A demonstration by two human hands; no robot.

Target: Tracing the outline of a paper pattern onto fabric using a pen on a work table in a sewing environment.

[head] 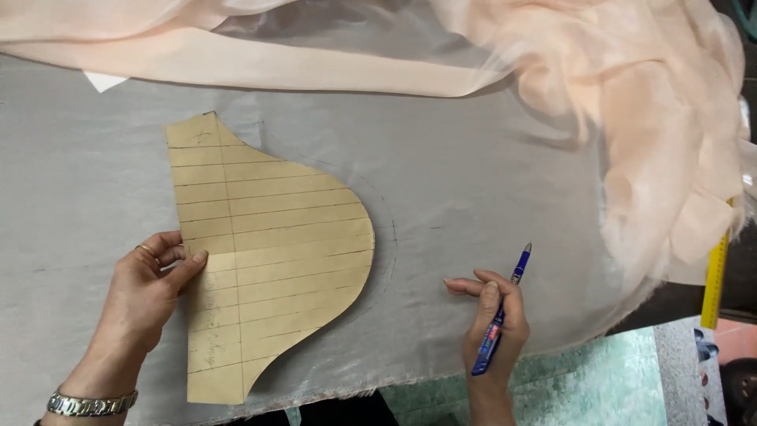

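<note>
Pressing down on a tan card pattern (268,252), the left hand (150,288) lies at its left edge, thumb on top of the card and fingers curled just beside it; a ring shows on one finger and a metal watch (91,404) on the wrist. The pattern is ruled with lines, straight along its left side and bulging in a curve to the right, and it lies flat on grey cloth (473,181) spread over the tabletop. A faint drawn line follows the pattern's curved edge on the cloth, just outside it. The right hand (493,323) is closed around a blue pen (501,312), tip pointing up and away, with the forefinger stretched out on the cloth well to the right of the pattern. Peach sheer fabric (631,102) is bunched along the top and right of the cloth. A yellow ruler (714,284) hangs at the right edge, partly under the peach fabric.
</note>
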